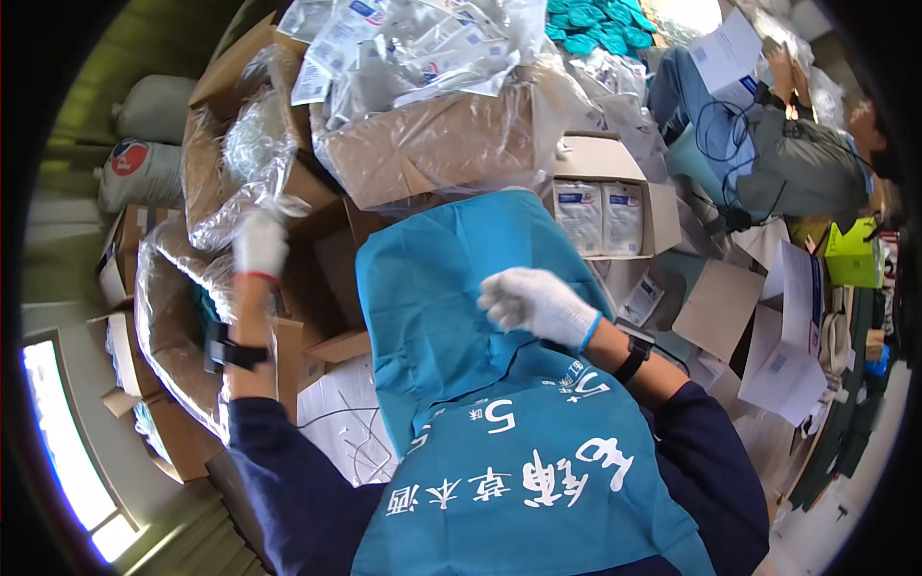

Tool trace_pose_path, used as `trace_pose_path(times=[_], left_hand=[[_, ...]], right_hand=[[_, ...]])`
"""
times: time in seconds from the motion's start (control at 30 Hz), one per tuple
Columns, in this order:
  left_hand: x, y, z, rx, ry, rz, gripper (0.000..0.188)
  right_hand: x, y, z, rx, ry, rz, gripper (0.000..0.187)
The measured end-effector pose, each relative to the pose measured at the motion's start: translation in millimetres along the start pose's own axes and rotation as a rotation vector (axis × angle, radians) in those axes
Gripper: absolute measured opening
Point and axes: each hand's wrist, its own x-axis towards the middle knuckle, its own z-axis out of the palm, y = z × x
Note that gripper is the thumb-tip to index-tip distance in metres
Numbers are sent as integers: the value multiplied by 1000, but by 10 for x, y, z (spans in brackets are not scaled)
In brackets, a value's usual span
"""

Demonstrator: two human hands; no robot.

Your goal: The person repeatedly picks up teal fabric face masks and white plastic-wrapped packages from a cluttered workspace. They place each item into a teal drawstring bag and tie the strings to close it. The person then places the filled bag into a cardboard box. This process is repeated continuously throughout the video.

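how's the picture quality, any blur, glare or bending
In the head view, the left hand is smeared, probably by motion, while the right hand looks crisper; the window at lower left is blown out; glare streaks the clear plastic packets; fisheye bending and a black rim mark the edges.

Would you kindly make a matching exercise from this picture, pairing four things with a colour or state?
Things
1. white-gloved left hand
2. blue fabric apron
3. open, pale-flapped cardboard box
4. white-gloved right hand

Descriptions
A. holds white packets
B. blue edge at the glove's cuff
C. red edge at the glove's cuff
D. bears white lettering

Pairs: 1-C, 2-D, 3-A, 4-B
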Motion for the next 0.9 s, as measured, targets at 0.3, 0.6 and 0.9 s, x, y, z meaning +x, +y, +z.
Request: trace_pose_path(times=[0.3,0.6,0.9], left_hand=[[-45,-1959,481,-148,-40,-1027,92],[-582,1483,319,-1471,-221,-1069,63],[-419,2168,-708,-1184,-66,-834,38]], right_hand=[[581,-383,-2157,-454,730,-502,23],[1004,-713,-2847,-1027,1234,-191,63],[249,-883,-2145,-1203,1296,-1007,19]])
